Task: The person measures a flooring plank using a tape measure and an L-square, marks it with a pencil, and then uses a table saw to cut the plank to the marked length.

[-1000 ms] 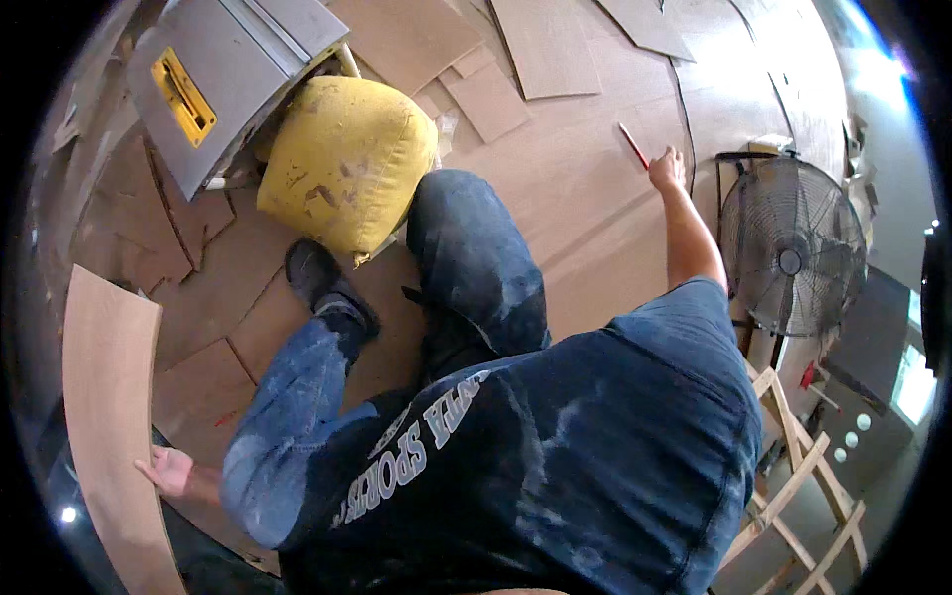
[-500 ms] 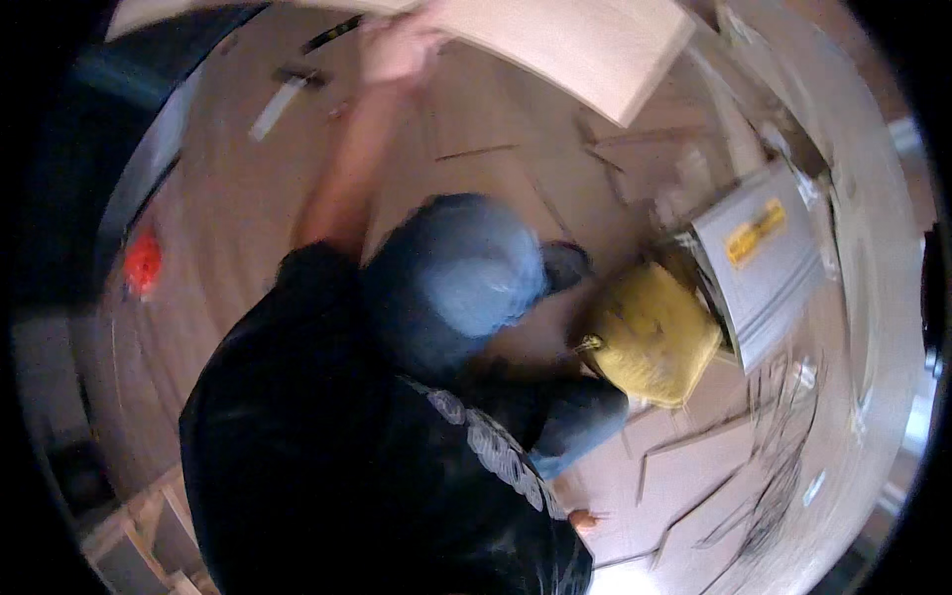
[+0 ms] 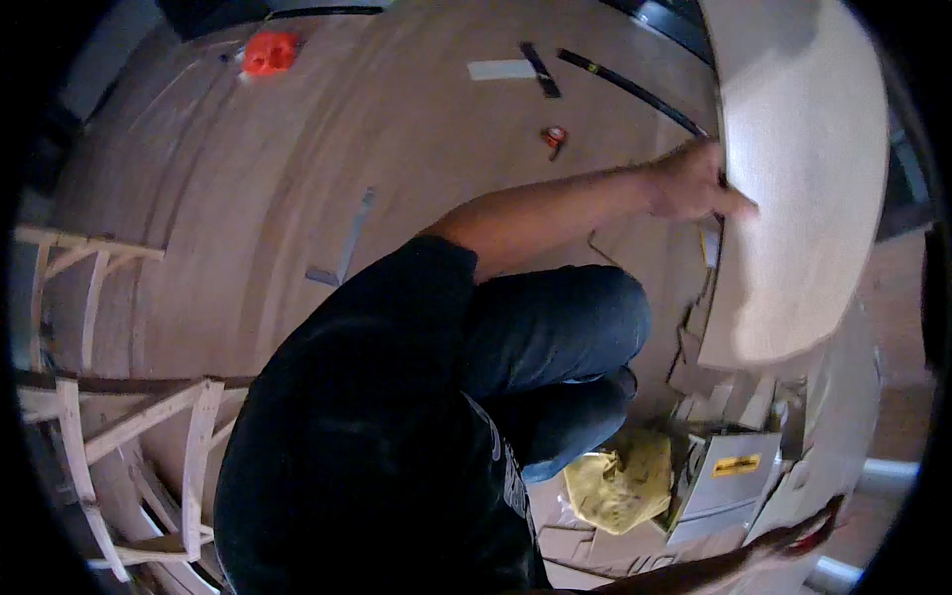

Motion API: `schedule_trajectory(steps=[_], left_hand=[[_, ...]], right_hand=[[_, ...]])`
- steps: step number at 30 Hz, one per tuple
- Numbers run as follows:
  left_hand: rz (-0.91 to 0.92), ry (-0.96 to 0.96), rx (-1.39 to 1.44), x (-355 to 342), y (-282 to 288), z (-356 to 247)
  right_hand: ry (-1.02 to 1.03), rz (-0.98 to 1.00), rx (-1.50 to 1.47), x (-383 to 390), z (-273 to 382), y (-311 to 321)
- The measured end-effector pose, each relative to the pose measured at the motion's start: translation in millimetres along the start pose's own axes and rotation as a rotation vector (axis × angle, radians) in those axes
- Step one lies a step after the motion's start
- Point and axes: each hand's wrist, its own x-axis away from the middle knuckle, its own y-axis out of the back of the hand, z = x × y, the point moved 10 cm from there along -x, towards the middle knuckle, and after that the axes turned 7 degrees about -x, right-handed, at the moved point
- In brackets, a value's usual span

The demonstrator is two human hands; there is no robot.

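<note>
My left hand (image 3: 696, 185) grips the near edge of a large pale wooden board (image 3: 803, 198), thumb over its face and fingers partly hidden behind. The board is raised and slanted at the far right, its lower end above scraps on the floor. At the lower right my right hand (image 3: 803, 534) reaches out, apart from the board. A bit of red shows in it, too small and dark to name. Below the board lie a crumpled yellow bag (image 3: 620, 486) and an open grey-white box (image 3: 724, 481) with a yellow label.
A tape measure (image 3: 555, 136), a long black level (image 3: 630, 91), a metal square (image 3: 352, 238) and an orange bag (image 3: 270, 53) lie on the wooden floor. Timber frames (image 3: 139, 426) stand at the left. Cut wood pieces (image 3: 585, 545) surround the box.
My view has swung to the right, and the board now appears on the right instead of at the top. My left hand still holds it. My right hand has come into view.
</note>
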Motion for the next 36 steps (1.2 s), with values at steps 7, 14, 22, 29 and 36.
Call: schedule_trajectory(steps=[7, 14, 22, 29, 36], left_hand=[[0.382, 0.009, 0.14, 26, 8, -80], [0.129, 0.083, -0.827, 22, 88, -101], [-0.619, -0.316, -1.15, 201, 264, -273], [-0.863, 0.49, -1.247, 349, 392, -159], [-0.851, 0.844, -1.131, 402, 419, -69]], right_hand=[[-0.302, 0.336, -0.645, -146, 135, -222], [-0.296, 0.336, -0.669, -119, 151, -274], [-0.321, 0.487, -0.343, -8, 132, -335], [-0.422, 0.617, -0.5, 32, 111, -421], [-0.348, 0.97, -0.484, 84, 188, -537]])
